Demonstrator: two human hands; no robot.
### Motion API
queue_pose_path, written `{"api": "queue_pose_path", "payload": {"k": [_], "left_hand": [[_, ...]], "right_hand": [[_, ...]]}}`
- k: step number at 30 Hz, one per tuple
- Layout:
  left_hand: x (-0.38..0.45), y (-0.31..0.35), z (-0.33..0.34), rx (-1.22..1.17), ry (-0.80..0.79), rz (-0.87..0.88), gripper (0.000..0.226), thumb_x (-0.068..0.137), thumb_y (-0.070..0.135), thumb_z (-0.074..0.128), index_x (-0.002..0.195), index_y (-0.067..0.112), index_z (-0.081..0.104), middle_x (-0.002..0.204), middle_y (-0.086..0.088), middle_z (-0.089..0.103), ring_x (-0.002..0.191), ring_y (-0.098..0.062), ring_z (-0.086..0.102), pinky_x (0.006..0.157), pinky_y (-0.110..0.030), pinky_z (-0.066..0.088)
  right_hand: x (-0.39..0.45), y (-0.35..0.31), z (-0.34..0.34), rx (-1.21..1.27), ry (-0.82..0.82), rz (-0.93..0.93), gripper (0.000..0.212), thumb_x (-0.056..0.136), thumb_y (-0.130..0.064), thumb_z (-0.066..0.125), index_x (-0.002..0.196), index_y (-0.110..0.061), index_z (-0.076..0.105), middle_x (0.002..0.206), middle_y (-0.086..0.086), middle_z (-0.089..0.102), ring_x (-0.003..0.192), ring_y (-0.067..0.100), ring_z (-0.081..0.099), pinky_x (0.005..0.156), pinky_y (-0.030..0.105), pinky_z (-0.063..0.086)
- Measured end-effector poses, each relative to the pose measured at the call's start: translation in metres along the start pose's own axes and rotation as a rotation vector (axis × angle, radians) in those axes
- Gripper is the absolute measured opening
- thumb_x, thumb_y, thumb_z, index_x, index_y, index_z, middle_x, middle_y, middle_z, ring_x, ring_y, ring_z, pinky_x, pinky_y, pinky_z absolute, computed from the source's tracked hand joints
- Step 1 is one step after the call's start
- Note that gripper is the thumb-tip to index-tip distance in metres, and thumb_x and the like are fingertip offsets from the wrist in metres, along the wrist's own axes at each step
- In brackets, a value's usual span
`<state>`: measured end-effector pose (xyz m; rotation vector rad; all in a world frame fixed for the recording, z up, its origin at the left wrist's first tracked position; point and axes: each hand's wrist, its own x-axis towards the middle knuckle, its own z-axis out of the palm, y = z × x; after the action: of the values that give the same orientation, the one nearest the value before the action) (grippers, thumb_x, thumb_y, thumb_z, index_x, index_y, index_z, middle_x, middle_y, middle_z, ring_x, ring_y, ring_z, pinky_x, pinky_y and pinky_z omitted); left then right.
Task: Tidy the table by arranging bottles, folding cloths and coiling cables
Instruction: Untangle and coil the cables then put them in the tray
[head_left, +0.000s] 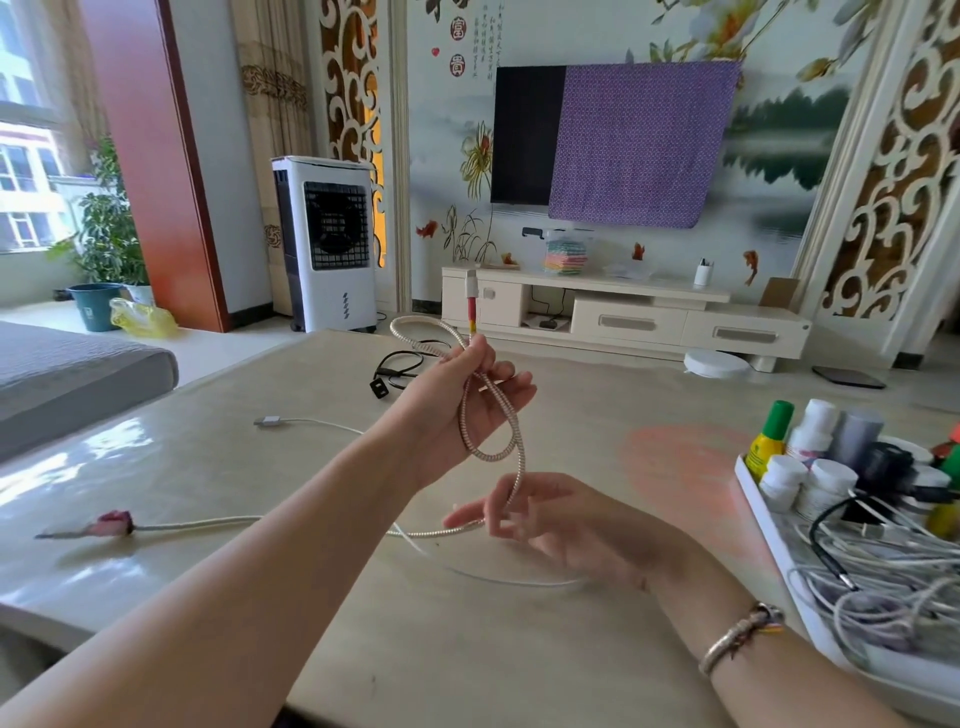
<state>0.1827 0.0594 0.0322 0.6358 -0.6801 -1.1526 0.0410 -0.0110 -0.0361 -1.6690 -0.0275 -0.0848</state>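
My left hand (467, 395) is raised above the table and pinches a spiral-wrapped silver cable (517, 441) near its white plug, which sticks upward. One loop of the cable hangs round the hand. Below it, my right hand (540, 512) holds the same cable between its fingers just over the table (597, 410). From there the cable trails left across the table to a pink-wrapped end (111, 522). A thin white cable (306, 422) lies under it, and a black cable (400, 366) lies at the far edge.
A white tray (789, 566) at the right holds several bottles (810, 457) and a tangle of white and black cables (883, 566). A grey sofa (78, 374) stands at the left. A TV cabinet and an air cooler stand beyond the table.
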Motion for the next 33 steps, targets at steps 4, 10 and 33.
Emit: {"api": "queue_pose_path", "payload": {"k": [4,10,33], "left_hand": [[0.003,0.004,-0.008,-0.051,0.049,0.007,0.037,0.103,0.025,0.037,0.071,0.009,0.044,0.066,-0.007,0.048,0.063,-0.019,0.062,0.069,-0.032,0.059],[0.001,0.009,-0.011,-0.129,0.069,-0.038,0.038,0.104,0.025,0.034,0.07,0.011,0.042,0.058,-0.002,0.04,0.047,-0.013,0.051,0.067,-0.03,0.059],[-0.008,0.015,-0.015,0.351,0.172,-0.251,0.036,0.103,0.026,0.039,0.07,0.013,0.043,0.052,0.003,0.034,0.034,-0.005,0.027,0.042,-0.018,0.04]], "right_hand": [[-0.004,0.001,-0.012,0.064,0.173,0.031,0.02,0.079,-0.001,0.046,0.075,-0.018,0.057,0.108,0.018,0.069,0.12,0.027,0.057,0.109,0.041,0.036],[-0.013,-0.007,-0.027,-0.429,0.906,-0.093,0.011,0.088,-0.002,0.06,0.081,-0.01,0.06,0.072,0.0,0.064,0.065,0.003,0.057,0.067,0.016,0.044],[-0.032,0.0,-0.053,-1.07,1.052,-0.193,0.011,0.08,-0.013,0.074,0.083,-0.023,0.071,0.085,-0.006,0.054,0.085,0.008,0.046,0.078,0.012,0.034]]}}
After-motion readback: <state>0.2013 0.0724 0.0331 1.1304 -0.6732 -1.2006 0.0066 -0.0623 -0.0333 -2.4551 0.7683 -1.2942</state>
